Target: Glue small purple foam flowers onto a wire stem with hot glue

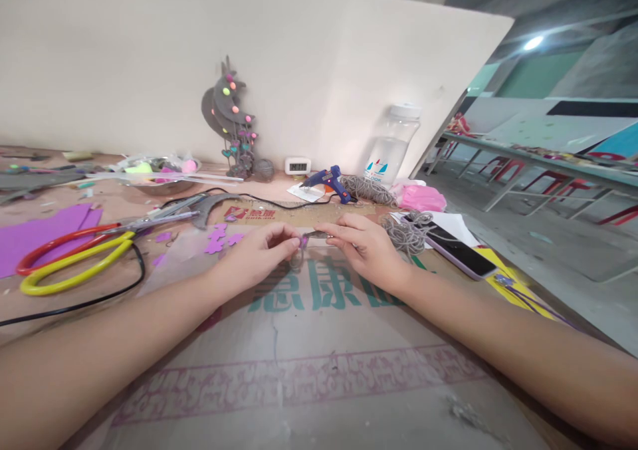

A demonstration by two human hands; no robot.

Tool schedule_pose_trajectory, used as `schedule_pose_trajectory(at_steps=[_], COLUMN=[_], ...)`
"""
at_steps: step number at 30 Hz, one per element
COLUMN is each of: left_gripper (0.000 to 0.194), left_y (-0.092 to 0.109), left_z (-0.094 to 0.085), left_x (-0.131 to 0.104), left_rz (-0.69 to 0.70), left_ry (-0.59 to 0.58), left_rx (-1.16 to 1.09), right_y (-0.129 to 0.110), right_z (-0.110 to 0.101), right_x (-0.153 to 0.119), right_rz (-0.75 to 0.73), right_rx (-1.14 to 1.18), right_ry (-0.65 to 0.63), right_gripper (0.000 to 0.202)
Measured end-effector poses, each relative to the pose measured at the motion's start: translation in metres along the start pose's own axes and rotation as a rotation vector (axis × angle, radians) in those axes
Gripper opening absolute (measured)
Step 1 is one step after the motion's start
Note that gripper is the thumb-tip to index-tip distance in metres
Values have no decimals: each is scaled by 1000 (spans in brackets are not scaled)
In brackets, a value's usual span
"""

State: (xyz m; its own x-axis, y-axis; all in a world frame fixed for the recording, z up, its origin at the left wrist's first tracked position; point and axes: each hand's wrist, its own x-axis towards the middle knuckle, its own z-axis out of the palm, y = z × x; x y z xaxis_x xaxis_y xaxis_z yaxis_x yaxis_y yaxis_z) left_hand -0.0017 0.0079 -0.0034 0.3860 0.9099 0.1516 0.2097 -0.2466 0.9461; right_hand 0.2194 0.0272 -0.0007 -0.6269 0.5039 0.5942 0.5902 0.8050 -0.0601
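Note:
My left hand [259, 254] and my right hand [361, 244] meet over a flattened cardboard sheet [319, 343] with green print. Between their fingertips they pinch a small purple foam piece [304, 240] joined to a thin grey wire or cord [316, 235]. The left fingers pinch the purple piece; the right fingers grip the grey strand. Small purple foam flower cut-outs [219, 238] lie just left of my left hand.
Two scissors, red-handled [64, 242] and yellow-handled [74, 270], lie at left beside purple foam sheets [34, 234]. A blue glue gun [329, 183], grey cord bundle [403, 232], phone [461, 250], clear bottle [393, 147], small clock [298, 165] and grey moon ornament [229, 117] stand behind.

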Motion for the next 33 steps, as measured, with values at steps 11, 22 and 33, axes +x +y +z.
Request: schedule_pose_trajectory(at_steps=[11, 22, 33], left_gripper=[16, 14, 16], left_y=[5, 1, 3], left_z=[1, 0, 1], left_x=[-1, 0, 0], left_rz=[-18, -9, -11], left_ry=[18, -2, 2], left_rx=[-10, 5, -4], right_y=[-2, -1, -1], right_z=[-1, -1, -1], right_x=[1, 0, 0], right_rz=[-11, -17, -11], right_rx=[-43, -69, -57], right_ry=[6, -16, -10], right_gripper=[28, 30, 29])
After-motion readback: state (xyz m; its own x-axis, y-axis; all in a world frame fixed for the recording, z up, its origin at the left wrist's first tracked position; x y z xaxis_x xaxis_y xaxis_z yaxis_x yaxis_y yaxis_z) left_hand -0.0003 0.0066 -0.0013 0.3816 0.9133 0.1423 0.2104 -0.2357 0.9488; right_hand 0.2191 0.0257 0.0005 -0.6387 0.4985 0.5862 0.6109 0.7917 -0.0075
